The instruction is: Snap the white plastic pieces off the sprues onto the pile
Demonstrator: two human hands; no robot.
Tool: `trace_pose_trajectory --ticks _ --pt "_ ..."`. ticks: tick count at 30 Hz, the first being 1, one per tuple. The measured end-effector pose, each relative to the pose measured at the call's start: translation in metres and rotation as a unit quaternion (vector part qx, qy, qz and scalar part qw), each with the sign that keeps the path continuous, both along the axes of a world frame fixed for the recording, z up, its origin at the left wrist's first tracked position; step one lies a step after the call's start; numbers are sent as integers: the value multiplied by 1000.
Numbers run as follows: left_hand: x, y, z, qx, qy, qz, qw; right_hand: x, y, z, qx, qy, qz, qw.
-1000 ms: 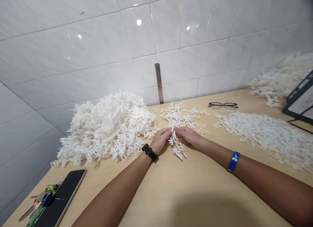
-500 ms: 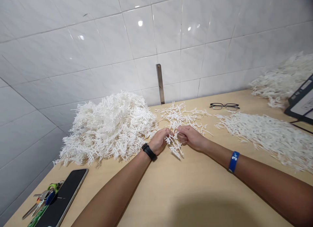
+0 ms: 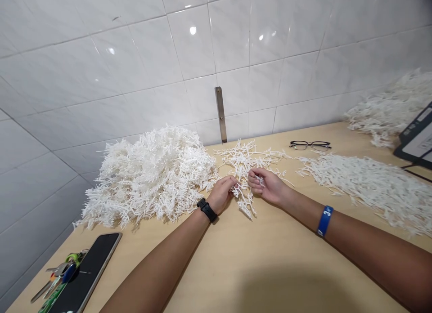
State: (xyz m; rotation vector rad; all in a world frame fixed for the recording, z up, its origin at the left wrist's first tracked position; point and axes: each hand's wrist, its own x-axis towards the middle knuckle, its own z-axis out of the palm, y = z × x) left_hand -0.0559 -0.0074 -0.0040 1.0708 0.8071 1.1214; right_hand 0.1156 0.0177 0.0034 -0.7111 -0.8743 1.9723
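White tiled wall point(image 3: 101, 79) behind a pale wooden table point(image 3: 236, 259). A branching white sprig point(image 3: 245, 205) is shown lying on the table between 2 hands. The left hand point(image 3: 221, 195) is curled closed against its near edge, and a small white fragment point(image 3: 259, 180) is pinched in the right hand point(image 3: 268, 187). A heap of white sprigs point(image 3: 148, 178) is seen at left, a second heap point(image 3: 371, 191) at right; eyeglasses point(image 3: 310, 145), a phone point(image 3: 84, 272) and keys point(image 3: 59, 274) are also shown.
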Motion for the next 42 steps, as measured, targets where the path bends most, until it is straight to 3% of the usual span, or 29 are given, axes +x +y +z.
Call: trace_pose_trajectory --ticks 5,11,14,17,20,23,27,32,36,42 --pt "1 1 -1 -8 17 7 1000 -8 -3 -10 97 -132 18 986" --pt "-1 5 -8 25 28 5 999 -13 -8 -12 289 -254 58 921" --pt "0 3 -6 7 12 15 1000 -13 -9 -11 291 -252 53 922" --pt "1 1 -2 20 21 59 998 -13 -8 -13 247 -226 -19 942" --pt "1 -1 1 56 72 126 988 -12 -4 -16 230 -232 -88 941" --pt "1 -2 2 96 139 157 973 -11 -2 -17 276 -276 -124 912" --pt "4 -2 0 116 195 128 965 -11 -7 -16 378 -333 -143 852" --pt "6 -1 -3 91 173 114 974 -10 -14 -14 428 -367 -148 813" --pt "4 -3 1 69 130 91 985 -10 -11 -14 416 -333 -149 833" --pt "1 -3 0 116 110 53 986 -11 -6 -18 378 -256 -91 885"
